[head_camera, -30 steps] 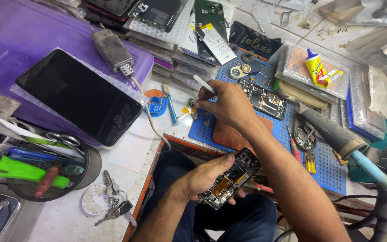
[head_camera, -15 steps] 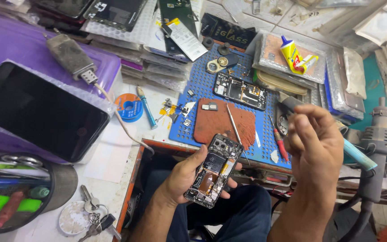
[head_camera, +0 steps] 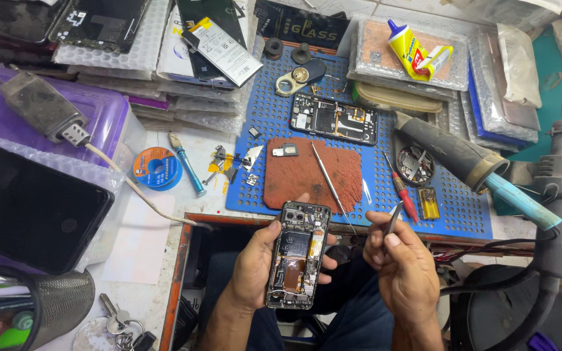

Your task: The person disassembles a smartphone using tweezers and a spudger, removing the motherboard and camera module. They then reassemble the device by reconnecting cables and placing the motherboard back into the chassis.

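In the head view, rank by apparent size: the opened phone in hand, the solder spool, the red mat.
1. Red mat
2. Opened phone, held in the left hand, closer to camera
3. Solder spool

Rough rust-red pad [head_camera: 313,174]; perforated blue mat [head_camera: 450,214].

A large black glossy screen [head_camera: 30,211] lies at left on a purple plastic box [head_camera: 108,114]. A white rectangular label [head_camera: 224,52] tops a dark battery; bubble-wrapped flat packages [head_camera: 365,55], perhaps spare screens, stack behind.
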